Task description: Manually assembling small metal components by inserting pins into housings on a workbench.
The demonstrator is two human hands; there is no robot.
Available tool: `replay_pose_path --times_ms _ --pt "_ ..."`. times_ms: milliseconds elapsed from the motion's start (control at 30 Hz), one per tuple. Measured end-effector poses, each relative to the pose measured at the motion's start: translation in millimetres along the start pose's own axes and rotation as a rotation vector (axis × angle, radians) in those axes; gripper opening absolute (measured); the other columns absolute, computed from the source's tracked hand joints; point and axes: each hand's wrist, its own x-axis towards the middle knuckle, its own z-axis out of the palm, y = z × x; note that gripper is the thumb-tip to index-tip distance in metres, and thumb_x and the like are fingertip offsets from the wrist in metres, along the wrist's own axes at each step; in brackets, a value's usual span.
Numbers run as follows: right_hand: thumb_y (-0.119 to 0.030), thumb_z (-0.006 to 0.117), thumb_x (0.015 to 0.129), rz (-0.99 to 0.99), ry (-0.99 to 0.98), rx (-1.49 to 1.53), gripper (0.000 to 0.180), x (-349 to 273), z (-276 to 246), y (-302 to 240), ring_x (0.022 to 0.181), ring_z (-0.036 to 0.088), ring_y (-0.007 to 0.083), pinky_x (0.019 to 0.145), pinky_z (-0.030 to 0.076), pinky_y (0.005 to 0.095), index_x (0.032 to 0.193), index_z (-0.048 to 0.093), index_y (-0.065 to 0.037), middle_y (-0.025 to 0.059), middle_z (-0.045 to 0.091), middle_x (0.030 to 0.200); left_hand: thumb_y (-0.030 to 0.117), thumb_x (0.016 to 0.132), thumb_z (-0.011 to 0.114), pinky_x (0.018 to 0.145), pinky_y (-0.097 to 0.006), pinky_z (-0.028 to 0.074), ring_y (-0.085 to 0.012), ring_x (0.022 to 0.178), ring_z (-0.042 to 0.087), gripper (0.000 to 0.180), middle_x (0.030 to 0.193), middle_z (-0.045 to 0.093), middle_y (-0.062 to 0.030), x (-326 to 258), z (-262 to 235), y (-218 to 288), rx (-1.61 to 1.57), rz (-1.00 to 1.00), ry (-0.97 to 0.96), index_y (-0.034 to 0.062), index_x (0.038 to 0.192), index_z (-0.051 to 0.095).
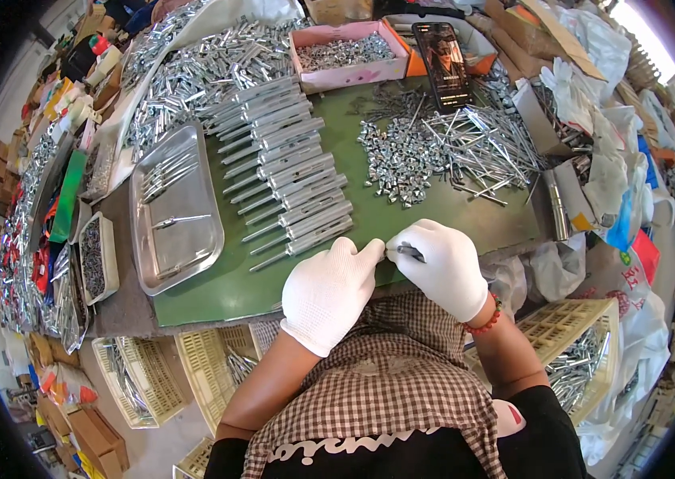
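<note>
My left hand (328,297), in a white knit glove, is closed at the near edge of the green mat. Its thumb and forefinger pinch close to my right hand; whatever they hold is hidden. My right hand (443,262), gloved too, is curled around a small grey metal rod (410,252), whose end pokes out between the fingers. The fingertips of both hands nearly meet. Just beyond my left hand lies a long row of silver metal sleeves with thin pins (317,231), side by side. Farther off is a heap of small silver cone nuts (401,160).
Long thin pins (493,152) are piled at the right, below a propped phone (443,68). A steel tray (182,275) with a few parts stands at the left. At the back are a pink box of small parts (345,78) and a large heap of metal sleeves (218,68). Plastic crates (569,327) stand below.
</note>
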Motion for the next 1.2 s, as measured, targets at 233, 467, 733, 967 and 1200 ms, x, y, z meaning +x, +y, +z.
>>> replay_pose_path --times_ms 233,467,733,967,1200 --pt "-0.016 0.070 0.085 -0.042 -0.055 -0.096 0.008 7 -5 -3 0.073 0.064 0.0335 0.064 0.052 0.0434 0.084 0.066 -0.010 0.0101 0.063 0.080 0.022 0.092 0.064 0.054 -0.041 0.049 -0.0288 0.062 0.062 0.026 0.079 0.056 -0.0087 0 -2 -1 0.004 0.024 -0.010 0.0209 0.118 0.065" --pt "-0.020 0.074 0.084 0.101 -0.057 -0.181 0.014 10 -13 -9 0.074 0.065 0.0319 0.066 0.052 0.0409 0.089 0.066 -0.008 0.0108 0.064 0.082 0.027 0.094 0.065 0.054 -0.042 0.049 -0.0289 0.061 0.062 0.031 0.079 0.056 -0.0081 1 2 -4 0.062 0.069 -0.013 0.0223 0.124 0.064" --pt "-0.043 0.036 0.107 0.282 0.240 1.652 0.055 33 19 -2 0.047 0.030 0.0094 0.046 0.025 0.0272 0.072 0.053 -0.004 -0.0008 0.039 0.059 0.023 0.094 0.062 0.051 -0.042 0.050 -0.0292 0.059 0.063 0.026 0.076 0.055 -0.0089 5 -4 1 0.069 0.060 -0.048 0.0196 0.119 0.063" --pt "-0.035 0.041 0.104 0.192 0.244 1.503 0.050 32 46 -1 0.052 0.031 0.0092 0.051 0.020 0.0282 0.062 0.048 -0.007 -0.0006 0.038 0.056 0.018 0.092 0.061 0.052 -0.041 0.054 -0.0282 0.062 0.066 0.019 0.078 0.057 -0.0109 9 -5 -1 0.087 0.082 -0.097 0.0111 0.109 0.062" --pt "-0.032 0.042 0.100 0.160 0.349 1.255 0.049 30 39 9 0.048 0.029 0.0102 0.048 0.020 0.0297 0.057 0.044 -0.009 -0.0013 0.035 0.052 0.021 0.090 0.065 0.062 -0.040 0.056 -0.0272 0.071 0.068 0.012 0.084 0.062 -0.0088 24 2 9 0.185 0.165 -0.070 0.0099 0.092 0.062"
